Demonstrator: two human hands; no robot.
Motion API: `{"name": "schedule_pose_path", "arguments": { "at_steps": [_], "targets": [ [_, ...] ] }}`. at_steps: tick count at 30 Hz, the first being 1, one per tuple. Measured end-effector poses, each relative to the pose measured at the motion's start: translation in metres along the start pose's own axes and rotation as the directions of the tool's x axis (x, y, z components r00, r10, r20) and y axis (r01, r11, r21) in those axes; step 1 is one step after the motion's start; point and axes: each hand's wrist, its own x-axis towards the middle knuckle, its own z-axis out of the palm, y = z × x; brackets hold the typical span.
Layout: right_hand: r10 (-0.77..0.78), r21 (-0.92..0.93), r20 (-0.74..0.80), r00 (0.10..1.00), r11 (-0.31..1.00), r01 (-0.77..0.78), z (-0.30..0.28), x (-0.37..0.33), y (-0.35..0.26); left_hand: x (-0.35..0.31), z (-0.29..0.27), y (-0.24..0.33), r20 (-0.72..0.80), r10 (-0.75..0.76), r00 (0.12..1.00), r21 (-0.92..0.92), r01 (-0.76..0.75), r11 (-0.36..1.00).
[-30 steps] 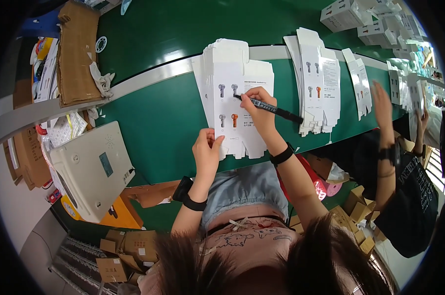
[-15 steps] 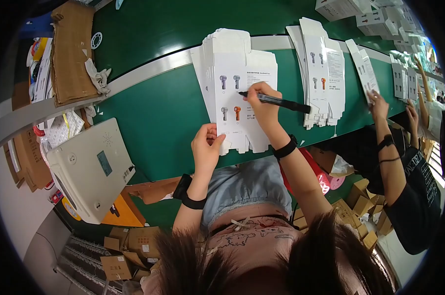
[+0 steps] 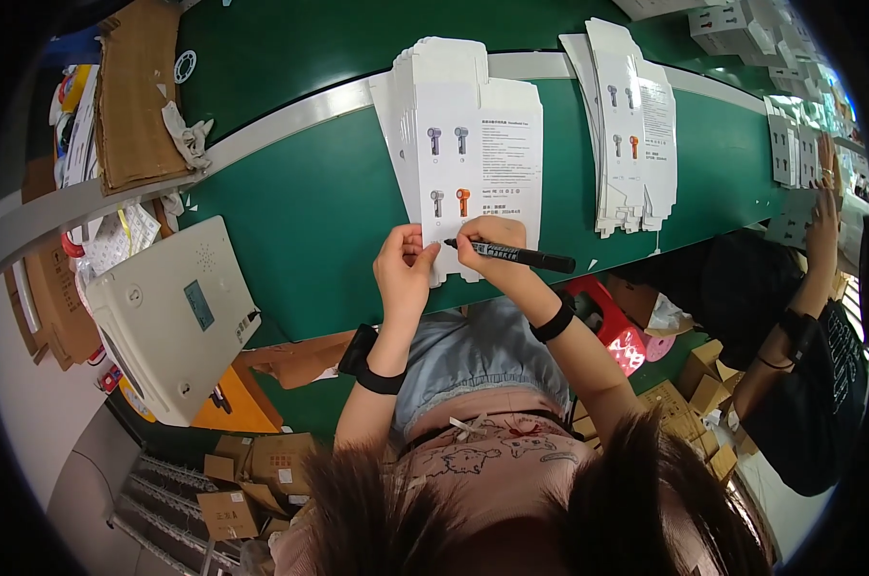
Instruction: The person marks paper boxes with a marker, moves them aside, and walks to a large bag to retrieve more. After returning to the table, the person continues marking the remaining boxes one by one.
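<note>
In front of me lies a stack of flat, unfolded white cartons [image 3: 510, 134], printed with small pictures of handheld fans. My left hand [image 3: 403, 269] pinches the lower left edge of the top carton, thumb on its face. Gripped in my right hand [image 3: 497, 252] is a black marker pen [image 3: 535, 257], its tip at the lower part of the carton, close to my left thumb. The pen's back end points right. My right hand's underside covers part of the carton's bottom flaps.
A second pile of flat cartons [image 3: 657, 134] rests to the right on the green table [image 3: 290, 211]. At left stand a beige scale-like device [image 3: 170, 322] and brown cardboard [image 3: 139, 96]. A co-worker's arm [image 3: 811, 278] reaches in at far right. A red stool [image 3: 612, 331] sits below the table.
My right hand has moved the marker down, from beside the upper fan pictures to the carton's lower edge. The co-worker's hand and carton have shifted farther right. My left hand keeps its place.
</note>
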Motion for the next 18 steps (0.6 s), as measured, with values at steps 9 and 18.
{"name": "schedule_pose_path", "arguments": {
  "at_steps": [9,18],
  "targets": [
    [0.447,0.563,-0.319,0.836,0.799,-0.212,-0.039,-0.005,-0.019,-0.022,-0.001,0.025,-0.065,0.030,0.997,-0.129,-0.038,0.991],
    [0.096,0.187,-0.842,0.531,0.975,0.120,-0.154,0.007,-0.054,-0.023,0.097,0.105,0.236,0.273,0.933,-0.266,-0.208,0.941]
  ]
}}
